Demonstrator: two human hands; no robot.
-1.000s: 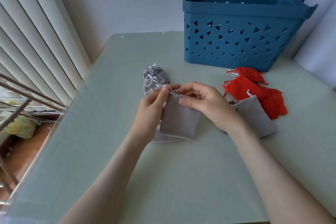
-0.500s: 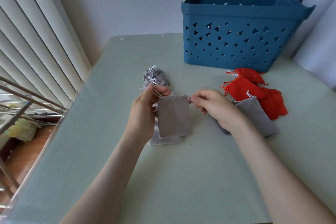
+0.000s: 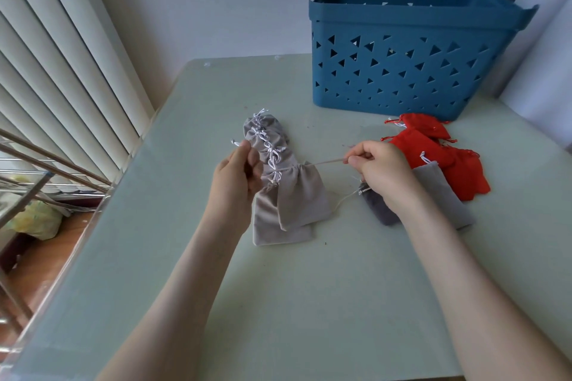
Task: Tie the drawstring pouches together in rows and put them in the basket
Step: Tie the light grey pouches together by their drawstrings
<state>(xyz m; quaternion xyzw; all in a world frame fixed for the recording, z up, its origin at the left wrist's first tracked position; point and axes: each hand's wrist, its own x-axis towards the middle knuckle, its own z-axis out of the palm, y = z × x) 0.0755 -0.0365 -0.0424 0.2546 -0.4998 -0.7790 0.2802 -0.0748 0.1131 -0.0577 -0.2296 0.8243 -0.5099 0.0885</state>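
Pulling the string (image 3: 328, 161) tight

The left hand (image 3: 238, 176) pinches one string end (image 3: 236, 143) in its grip; the right hand (image 3: 380, 170) pinches the long string. The grey pouch (image 3: 300, 195) sits between both grips, last in the tied row (image 3: 269, 145). A hard pull may make the string slip out or drag the row. The basket (image 3: 402, 71) stands well behind the right grip.

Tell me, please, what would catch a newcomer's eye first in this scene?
In the middle, the left hand holds a row of tied grey pouches while the right hand pinches a drawstring stretched taut from one pouch's mouth. Behind them on the right stands a big blue basket, with bright red pouches heaped in front of it.
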